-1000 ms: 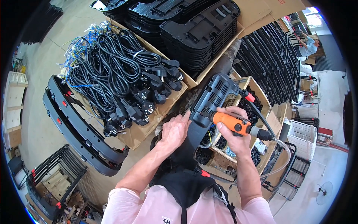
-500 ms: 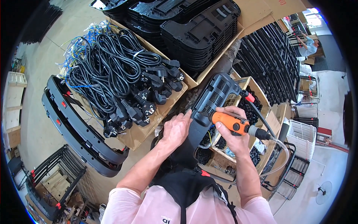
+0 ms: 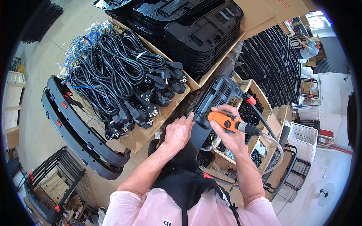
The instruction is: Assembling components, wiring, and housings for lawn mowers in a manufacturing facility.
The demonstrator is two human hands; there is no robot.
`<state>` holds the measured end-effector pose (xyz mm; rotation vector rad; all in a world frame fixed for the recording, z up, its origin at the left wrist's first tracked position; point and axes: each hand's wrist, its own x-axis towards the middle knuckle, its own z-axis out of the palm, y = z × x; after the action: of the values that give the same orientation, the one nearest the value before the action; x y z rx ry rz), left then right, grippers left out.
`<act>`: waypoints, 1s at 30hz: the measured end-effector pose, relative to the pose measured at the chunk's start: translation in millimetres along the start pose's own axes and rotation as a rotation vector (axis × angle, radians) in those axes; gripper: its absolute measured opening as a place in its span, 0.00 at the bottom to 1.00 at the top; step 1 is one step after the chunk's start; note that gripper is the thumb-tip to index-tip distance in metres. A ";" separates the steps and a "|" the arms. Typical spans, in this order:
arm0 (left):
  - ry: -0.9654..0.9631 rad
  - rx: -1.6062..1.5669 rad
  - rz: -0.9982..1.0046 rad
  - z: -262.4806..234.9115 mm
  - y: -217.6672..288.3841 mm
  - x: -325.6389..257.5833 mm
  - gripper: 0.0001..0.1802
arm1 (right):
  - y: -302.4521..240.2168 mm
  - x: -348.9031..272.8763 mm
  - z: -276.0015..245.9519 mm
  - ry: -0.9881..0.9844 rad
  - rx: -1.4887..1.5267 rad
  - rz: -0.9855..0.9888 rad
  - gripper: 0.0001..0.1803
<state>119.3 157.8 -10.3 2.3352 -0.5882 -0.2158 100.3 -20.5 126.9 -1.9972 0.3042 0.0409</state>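
A black plastic housing (image 3: 221,91) with vent slots lies tilted in front of me, its narrower part running toward my body. My left hand (image 3: 178,132) grips its left edge, fingers close together and bent over the rim; the thumb is hidden. My right hand (image 3: 230,130) is wrapped round an orange air screwdriver (image 3: 220,119), held nearly level. The screwdriver's front end points left at the middle of the housing, close to my left fingertips. Its tip and any screw there are too small to make out. A clear hose (image 3: 279,145) trails from its back end.
Left of the housing, coiled black power cords (image 3: 117,71) with plugs lie on cardboard. Stacked black panels (image 3: 203,45) stand beyond. A wooden bin (image 3: 260,94) of small black parts sits at the right. Curved black covers (image 3: 85,132) are at the left; another person (image 3: 311,49) is far right.
My right hand has moved the air screwdriver slightly left and down along the housing, and the hose came with it. My left hand has stayed almost in place.
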 end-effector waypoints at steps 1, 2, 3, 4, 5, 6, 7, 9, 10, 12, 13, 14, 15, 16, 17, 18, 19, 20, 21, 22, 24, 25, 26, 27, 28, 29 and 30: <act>-0.004 0.001 -0.005 0.4 -0.2 -0.3 0.22 | 1.6 1.6 2.0 -0.002 -0.002 -0.002 0.28; -0.001 0.000 -0.007 0.2 -0.3 -0.8 0.22 | 3.9 3.2 4.2 -0.016 -0.009 -0.004 0.28; -0.002 0.000 -0.008 0.0 -0.4 -1.6 0.22 | 4.9 4.5 5.9 -0.030 -0.017 -0.005 0.28; -0.002 -0.001 -0.010 -0.3 -0.5 -2.5 0.22 | 4.3 5.7 6.8 -0.033 -0.019 -0.007 0.28; 0.002 -0.002 -0.014 -0.4 -0.7 -3.3 0.22 | 3.6 6.6 7.8 -0.031 -0.032 -0.016 0.27; 0.007 -0.022 -0.020 -0.5 -0.8 -4.4 0.21 | 3.1 7.0 8.8 -0.028 -0.044 -0.025 0.27; 0.013 -0.041 -0.026 -1.2 -0.5 -4.6 0.21 | 2.2 7.2 9.5 -0.032 -0.047 -0.029 0.27; 0.068 -0.117 -0.033 -4.8 -0.6 -9.4 0.18 | 1.4 5.9 11.1 -0.053 -0.111 -0.078 0.25; 0.118 -0.190 -0.036 -6.1 -0.3 -12.3 0.17 | 1.9 6.1 11.0 -0.055 -0.115 -0.083 0.25; 0.032 -0.493 -0.204 -6.9 3.2 -25.0 0.15 | 2.7 6.1 10.6 -0.085 -0.135 -0.100 0.22; -0.061 -0.791 -0.373 -9.1 5.6 -33.6 0.16 | -1.9 5.8 11.6 -0.094 -0.124 -0.072 0.21; -0.056 -0.791 -0.369 -10.1 7.3 -41.9 0.16 | -1.2 6.1 11.2 -0.094 -0.126 -0.078 0.21; -0.195 -1.144 -0.539 -10.7 9.4 -50.8 0.18 | 2.6 6.7 9.8 -0.097 -0.123 -0.087 0.21; -0.342 -1.494 -0.708 -12.3 11.7 -59.2 0.19 | 6.3 7.0 8.8 -0.101 -0.119 -0.097 0.21; -0.355 -1.597 -0.802 -16.9 19.3 -64.6 0.19 | 10.0 7.5 7.6 -0.101 -0.104 -0.108 0.21; -0.351 -1.596 -0.796 -14.1 21.4 -71.2 0.19 | 12.7 7.8 7.8 -0.101 -0.103 -0.115 0.21; -0.364 -1.656 -0.779 -9.5 22.4 -78.4 0.18 | 15.1 7.9 8.6 -0.087 -0.097 -0.141 0.20; -0.378 -1.715 -0.760 -5.9 22.4 -83.6 0.17 | 15.5 7.9 8.7 -0.072 -0.091 -0.167 0.20; -0.383 -1.741 -0.764 -3.3 21.2 -87.9 0.16 | 14.3 7.9 7.9 -0.087 -0.093 -0.140 0.20; -0.379 -1.740 -0.759 -1.6 19.9 -90.2 0.16 | 15.8 7.8 7.0 -0.088 -0.093 -0.146 0.20; -0.448 -1.827 -0.751 0.4 18.3 -94.8 0.14 | 20.3 7.0 6.2 -0.080 -0.032 -0.165 0.20; -0.444 -1.824 -0.746 1.2 19.9 -97.1 0.14 | 18.8 6.3 6.1 -0.094 -0.015 -0.175 0.20; -0.440 -1.850 -0.733 2.1 22.6 -99.1 0.14 | 18.7 5.9 6.4 -0.093 -0.012 -0.182 0.20; -0.436 -1.875 -0.719 2.8 25.8 -101.1 0.14 | 19.8 5.8 6.7 -0.114 -0.038 -0.177 0.21; -0.434 -1.869 -0.714 2.4 29.9 -102.2 0.14 | 21.5 6.0 6.2 -0.135 -0.064 -0.173 0.22; -0.421 -1.859 -0.740 1.2 35.0 -102.6 0.15 | 24.0 7.0 4.5 -0.148 -0.082 -0.204 0.24; -0.408 -1.849 -0.766 0.9 39.6 -103.6 0.16 | 23.0 6.1 3.0 -0.142 -0.077 -0.211 0.24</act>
<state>13.6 180.4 14.9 0.5478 0.3713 -1.0368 101.2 -28.2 104.2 -2.0801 0.0000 0.0613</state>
